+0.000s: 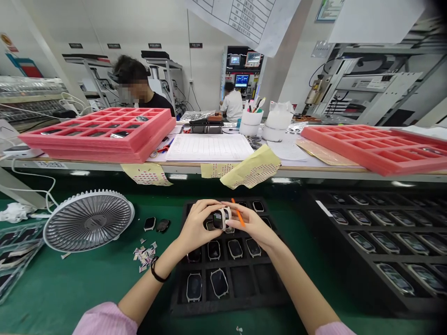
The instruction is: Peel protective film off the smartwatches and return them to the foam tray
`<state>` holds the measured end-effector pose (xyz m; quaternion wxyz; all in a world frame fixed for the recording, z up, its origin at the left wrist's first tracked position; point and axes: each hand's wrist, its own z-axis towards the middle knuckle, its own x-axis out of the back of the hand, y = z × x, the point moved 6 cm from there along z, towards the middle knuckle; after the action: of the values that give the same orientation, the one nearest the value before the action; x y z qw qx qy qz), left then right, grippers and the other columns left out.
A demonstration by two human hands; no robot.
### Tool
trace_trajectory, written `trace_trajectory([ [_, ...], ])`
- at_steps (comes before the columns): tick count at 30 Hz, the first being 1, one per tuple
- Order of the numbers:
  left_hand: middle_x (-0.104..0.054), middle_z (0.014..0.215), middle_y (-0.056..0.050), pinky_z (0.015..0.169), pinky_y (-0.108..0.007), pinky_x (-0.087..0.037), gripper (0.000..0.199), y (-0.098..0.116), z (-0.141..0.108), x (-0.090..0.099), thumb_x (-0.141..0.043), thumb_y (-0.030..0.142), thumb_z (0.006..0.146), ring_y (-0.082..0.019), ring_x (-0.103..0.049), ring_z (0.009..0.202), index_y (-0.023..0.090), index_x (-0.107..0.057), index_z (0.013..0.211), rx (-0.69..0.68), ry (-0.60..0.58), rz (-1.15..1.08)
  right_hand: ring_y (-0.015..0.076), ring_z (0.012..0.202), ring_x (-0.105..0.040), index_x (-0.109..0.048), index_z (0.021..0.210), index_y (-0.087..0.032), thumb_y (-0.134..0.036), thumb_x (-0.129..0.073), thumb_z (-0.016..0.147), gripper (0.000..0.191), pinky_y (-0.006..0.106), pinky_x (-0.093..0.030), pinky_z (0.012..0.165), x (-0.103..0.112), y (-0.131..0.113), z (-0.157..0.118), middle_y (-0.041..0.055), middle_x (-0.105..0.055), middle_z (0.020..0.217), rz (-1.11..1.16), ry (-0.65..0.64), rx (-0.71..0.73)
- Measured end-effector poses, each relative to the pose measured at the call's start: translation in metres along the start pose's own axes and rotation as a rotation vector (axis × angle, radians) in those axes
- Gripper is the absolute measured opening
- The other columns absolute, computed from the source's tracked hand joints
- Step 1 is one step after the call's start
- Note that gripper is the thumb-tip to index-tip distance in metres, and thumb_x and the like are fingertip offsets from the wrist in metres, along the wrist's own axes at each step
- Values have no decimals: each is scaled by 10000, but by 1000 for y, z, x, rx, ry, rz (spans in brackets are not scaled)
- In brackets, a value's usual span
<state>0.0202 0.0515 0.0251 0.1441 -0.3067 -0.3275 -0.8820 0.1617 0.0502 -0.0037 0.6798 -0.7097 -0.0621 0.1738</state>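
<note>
- From my remote seat, the left hand (199,224) is clenched around a smartwatch body (219,218), fingers wrapped over its top.
- The right hand (252,225) closes in from the other side: its fingers (234,209) press against the same watch and also grip a thin orange stick (238,212) that angles across them.
- The watch is lifted between both hands, over the upper rows of a black foam tray (178,298); more watch bodies (214,250) sit in its pockets.
- A black band (156,270) circles the left wrist.
- Left of that tray, on a green mat (70,284), two loose watch bodies (149,224) lie just beside each other, near paper scraps (145,256) and a round grey fan (88,220).
- To the right sits a second black tray (384,232), loaded with watches.
- Beyond, the counter (279,173) carries two pink foam trays (98,135) and a ruled paper sheet (209,148).
- A co-worker (146,95) sits behind the counter.
</note>
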Motion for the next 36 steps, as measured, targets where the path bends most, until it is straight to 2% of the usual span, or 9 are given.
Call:
trace_trajectory([
  [3, -612, 1132, -76, 929, -410, -429, 482, 6, 1, 4, -653, 126, 665, -264, -546, 1073, 244, -602, 1129, -9, 20, -43, 202, 940, -645, -680, 1090, -214, -349, -747, 713, 406, 378, -495, 899, -5, 0, -1, 57, -688, 1008, 65, -146, -39],
  [5, -612, 1130, -77, 926, -405, -434, 473, 8, 0, 4, -658, 129, 672, -259, -549, 1071, 242, -604, 1128, -19, 19, -47, 191, 913, -648, -687, 1072, -205, -355, -743, 719, 387, 357, -503, 873, -6, 2, -1, 56, -687, 996, 116, -173, -54],
  [11, -605, 1176, -85, 939, -406, -429, 451, 10, -1, 0, -651, 145, 710, -262, -544, 1103, 244, -598, 1147, -26, -23, -55, 175, 852, -649, -707, 1020, -220, -312, -796, 656, 386, 295, -506, 786, -1, 11, 0, 43, -699, 907, 153, -132, -31],
  [15, -614, 1193, -84, 947, -410, -418, 451, 10, -2, -2, -637, 162, 729, -261, -553, 1103, 250, -586, 1169, -43, -35, -73, 189, 853, -652, -703, 1030, -224, -316, -778, 667, 382, 315, -514, 779, -1, 9, -2, 50, -703, 922, 112, -97, -25],
  [28, -664, 1142, -76, 944, -416, -427, 419, 20, -5, -1, -672, 200, 731, -253, -581, 1077, 247, -610, 1143, -136, 21, -90, 227, 903, -675, -690, 1063, -228, -259, -789, 638, 438, 381, -522, 851, -13, -3, -8, 36, -715, 938, 94, -133, 17],
  [31, -625, 1207, -88, 951, -416, -436, 421, 19, -4, 4, -676, 202, 723, -258, -566, 1113, 243, -611, 1137, -100, 36, -93, 242, 959, -666, -655, 1131, -251, -308, -796, 648, 506, 404, -517, 873, -8, -15, -12, 55, -712, 1020, 51, -54, 70],
  [33, -600, 1245, -97, 953, -410, -445, 418, 17, -4, 8, -676, 192, 720, -260, -555, 1141, 234, -611, 1131, -65, 47, -114, 244, 977, -666, -632, 1174, -266, -381, -731, 735, 464, 425, -501, 909, 1, -30, -19, 64, -711, 1054, 18, 84, 207],
  [36, -636, 1201, -94, 934, -392, -464, 425, 15, -4, 11, -684, 177, 714, -256, -591, 1104, 221, -607, 1130, -23, 46, -170, 236, 788, -709, -652, 1170, -265, -513, -472, 898, 409, 461, -518, 861, 11, -49, -39, 67, -745, 932, -44, 235, 443],
])
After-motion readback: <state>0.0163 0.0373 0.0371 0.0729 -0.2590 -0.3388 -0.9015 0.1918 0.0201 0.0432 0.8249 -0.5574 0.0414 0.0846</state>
